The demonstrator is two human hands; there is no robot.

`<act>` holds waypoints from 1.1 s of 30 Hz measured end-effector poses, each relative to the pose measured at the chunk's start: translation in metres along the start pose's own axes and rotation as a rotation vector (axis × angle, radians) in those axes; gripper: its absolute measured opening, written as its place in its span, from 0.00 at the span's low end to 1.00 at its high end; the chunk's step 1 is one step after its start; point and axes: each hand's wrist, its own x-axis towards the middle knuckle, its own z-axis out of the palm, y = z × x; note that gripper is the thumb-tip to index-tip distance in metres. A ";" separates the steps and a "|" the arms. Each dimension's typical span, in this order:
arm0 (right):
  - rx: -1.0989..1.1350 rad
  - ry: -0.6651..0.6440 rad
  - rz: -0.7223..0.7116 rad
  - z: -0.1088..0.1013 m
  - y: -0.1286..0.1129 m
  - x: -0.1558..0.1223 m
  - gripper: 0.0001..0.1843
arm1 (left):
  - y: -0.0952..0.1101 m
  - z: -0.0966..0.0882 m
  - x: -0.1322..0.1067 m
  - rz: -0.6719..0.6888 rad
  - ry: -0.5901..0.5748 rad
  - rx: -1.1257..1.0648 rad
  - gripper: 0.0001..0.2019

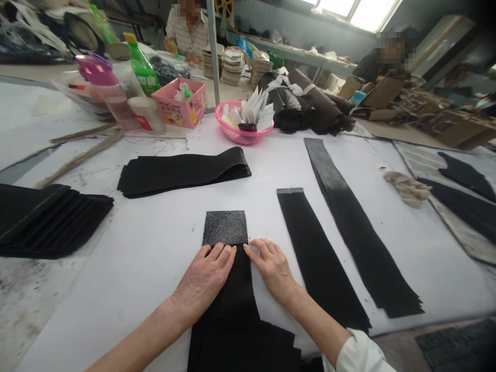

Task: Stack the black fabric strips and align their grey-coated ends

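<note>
Black strip lies lengthwise on white-covered table, speckled grey end panel pointing away from person. Left hand: fingers bunched close, tips on black edge bordering panel. Right hand: index fingertip at same edge's right end, other fingers loosely curled beside it. Pinching or only pressing: cannot tell for either hand. Right of hands, shorter black strip stack, then longer black strip stack. Beyond hands, folded black stack, pink basin with papers.
</note>
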 end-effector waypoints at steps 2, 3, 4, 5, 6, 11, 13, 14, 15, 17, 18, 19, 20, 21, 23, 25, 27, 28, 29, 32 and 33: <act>-0.004 -0.011 0.001 -0.001 0.000 0.000 0.19 | -0.002 0.001 -0.006 -0.025 0.004 0.008 0.21; -0.003 -0.012 0.003 -0.001 0.000 0.001 0.19 | -0.004 0.002 -0.010 -0.034 0.004 0.010 0.21; -0.001 -0.014 0.006 -0.001 0.000 0.001 0.19 | -0.005 0.002 -0.013 -0.041 0.004 0.011 0.21; 0.001 -0.015 0.007 -0.001 0.000 0.001 0.19 | -0.007 0.003 -0.016 -0.046 0.002 0.011 0.21; 0.001 -0.018 0.009 -0.001 0.000 0.000 0.19 | -0.009 0.004 -0.018 -0.050 -0.002 0.012 0.21; -0.012 -0.033 0.018 -0.001 0.000 0.000 0.19 | -0.017 0.007 -0.031 -0.072 -0.008 0.022 0.22; -0.019 -0.036 0.025 -0.001 -0.001 0.000 0.19 | -0.019 0.008 -0.036 -0.087 0.012 0.029 0.22; -0.021 -0.036 0.028 -0.001 -0.001 0.000 0.19 | -0.019 0.009 -0.038 -0.092 0.029 0.032 0.22; -0.021 -0.035 0.031 -0.001 -0.001 0.000 0.19 | -0.020 0.009 -0.041 -0.099 0.048 0.034 0.22; -0.017 -0.031 0.034 -0.001 -0.002 -0.002 0.19 | -0.022 0.012 -0.046 -0.112 0.088 0.025 0.21; -0.011 -0.031 0.035 0.000 -0.002 -0.002 0.19 | -0.022 0.013 -0.048 -0.116 0.107 0.010 0.21; -0.002 -0.031 0.038 -0.001 -0.002 -0.003 0.20 | -0.023 0.015 -0.050 -0.121 0.124 -0.014 0.21; 0.010 -0.027 0.047 -0.001 -0.003 -0.003 0.20 | -0.023 0.018 -0.052 -0.129 0.142 -0.045 0.21; 0.027 -0.020 0.063 -0.003 -0.003 -0.002 0.20 | -0.024 0.020 -0.054 -0.138 0.161 -0.081 0.21; 0.084 -0.006 0.114 -0.008 -0.006 0.001 0.20 | -0.024 0.025 -0.057 -0.158 0.201 -0.156 0.20; 0.155 0.014 0.178 -0.016 -0.009 0.008 0.18 | -0.024 0.028 -0.059 -0.175 0.238 -0.224 0.20; 0.194 0.018 0.220 -0.024 -0.014 0.018 0.12 | -0.023 0.031 -0.060 -0.186 0.263 -0.277 0.19; 0.191 0.011 0.228 -0.027 -0.017 0.024 0.09 | -0.022 0.031 -0.060 -0.192 0.273 -0.296 0.19; 0.173 -0.002 0.231 -0.029 -0.020 0.030 0.06 | -0.022 0.031 -0.061 -0.199 0.280 -0.310 0.18; 0.086 -0.084 0.217 -0.028 -0.026 0.045 0.04 | -0.022 0.032 -0.062 -0.214 0.289 -0.349 0.18; 0.063 -0.115 0.212 -0.027 -0.027 0.050 0.05 | -0.022 0.032 -0.062 -0.217 0.287 -0.365 0.19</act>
